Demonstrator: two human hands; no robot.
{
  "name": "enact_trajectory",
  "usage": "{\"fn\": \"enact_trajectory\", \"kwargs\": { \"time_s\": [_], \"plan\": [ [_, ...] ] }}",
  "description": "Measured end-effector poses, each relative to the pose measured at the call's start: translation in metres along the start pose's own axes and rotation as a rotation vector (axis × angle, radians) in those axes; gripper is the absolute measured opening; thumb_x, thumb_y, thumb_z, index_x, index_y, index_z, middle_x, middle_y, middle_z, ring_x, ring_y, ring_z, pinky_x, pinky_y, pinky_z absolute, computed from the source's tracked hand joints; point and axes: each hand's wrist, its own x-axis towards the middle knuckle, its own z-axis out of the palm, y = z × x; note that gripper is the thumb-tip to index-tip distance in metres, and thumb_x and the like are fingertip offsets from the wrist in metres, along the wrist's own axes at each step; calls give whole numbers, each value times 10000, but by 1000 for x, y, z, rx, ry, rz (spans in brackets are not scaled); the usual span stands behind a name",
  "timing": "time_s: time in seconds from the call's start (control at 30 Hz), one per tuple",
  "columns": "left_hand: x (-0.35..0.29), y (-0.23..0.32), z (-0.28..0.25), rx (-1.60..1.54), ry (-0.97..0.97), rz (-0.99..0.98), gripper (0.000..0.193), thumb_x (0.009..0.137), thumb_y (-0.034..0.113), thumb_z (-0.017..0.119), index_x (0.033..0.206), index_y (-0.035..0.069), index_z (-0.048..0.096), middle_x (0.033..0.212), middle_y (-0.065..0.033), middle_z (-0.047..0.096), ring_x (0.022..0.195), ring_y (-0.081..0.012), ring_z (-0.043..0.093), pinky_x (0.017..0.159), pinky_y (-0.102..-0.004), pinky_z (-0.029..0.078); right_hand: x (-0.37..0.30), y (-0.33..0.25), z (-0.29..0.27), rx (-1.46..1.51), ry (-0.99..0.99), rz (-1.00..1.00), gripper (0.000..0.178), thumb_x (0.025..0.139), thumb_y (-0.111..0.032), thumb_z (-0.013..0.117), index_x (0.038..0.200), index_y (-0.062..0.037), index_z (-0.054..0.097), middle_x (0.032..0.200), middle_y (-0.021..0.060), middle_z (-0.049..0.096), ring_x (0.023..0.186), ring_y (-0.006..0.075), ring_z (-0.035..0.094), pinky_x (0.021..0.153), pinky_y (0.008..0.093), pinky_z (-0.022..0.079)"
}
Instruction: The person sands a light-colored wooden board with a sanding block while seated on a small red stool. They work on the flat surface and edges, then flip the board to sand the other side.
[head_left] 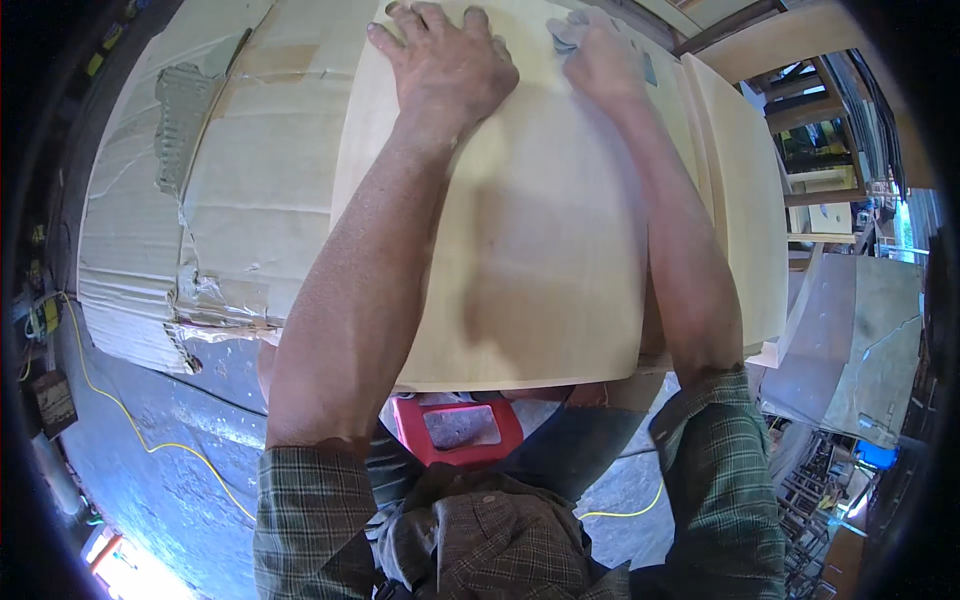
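A pale wooden panel (560,250) lies flat in front of me, its rounded near edge toward my body. Toward its far end, my left hand (445,65) rests on the surface with the fingers spread, holding nothing. My right hand (608,65), slightly blurred, presses on the same panel to the right. Its fingers are closed on a folded grey sheet (567,32) that looks like sandpaper; part of the sheet is hidden under the hand. Another pale wooden panel (742,200) lies just right of my right forearm.
Worn cardboard (270,180), torn at its near edge, spreads to the left of the panel. Below the panel, a red plastic stool (470,430) shows between my legs. A yellow cable (150,447) runs across the grey floor. Wooden frames (815,130) stand at the right.
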Motion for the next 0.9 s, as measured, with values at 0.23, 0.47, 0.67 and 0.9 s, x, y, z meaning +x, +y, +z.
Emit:
{"fn": "enact_trajectory", "kwargs": {
  "time_s": [0.23, 0.47, 0.67, 0.9],
  "plan": [
    [0, 2, -2, 60, -43, -38, 438, 930, 341, 378, 1298, 132, 493, 1350, -303, 398, 1350, -436, 258, 1072, -636, 144, -64, -6, -7, 166, 195, -335, 392, 718, -12, 584, 1066, -163, 684, 1169, 67, 561, 1164, 294, 471, 960, 453, 373],
    [1, -5, 3, 23, -8, -21, 446, 929, 346, 390, 1307, 130, 486, 1362, -309, 382, 1354, -443, 248, 1073, -644, 134, -34, -14, -7, 150, 123, -178, 364, 722, -50, 624, 1063, -168, 666, 1141, 51, 562, 1144, 282, 480, 923, 456, 382],
    [-3, 6, -1, -7, 38, -27, 437, 917, 336, 418, 1268, 90, 506, 1344, -307, 401, 1336, -444, 271, 1077, -640, 143, -75, -6, -22, 72, 168, -295, 349, 730, -53, 610, 1061, -150, 665, 1143, 71, 559, 1148, 301, 482, 928, 471, 384],
    [1, -8, 3, 25, 24, -9, 443, 925, 361, 396, 1284, 128, 511, 1335, -284, 411, 1331, -446, 274, 1067, -658, 134, 2, 7, 14, 110, 143, -131, 440, 726, -5, 559, 1143, -137, 614, 1165, 71, 569, 1134, 299, 512, 926, 452, 404]
  ]
}}
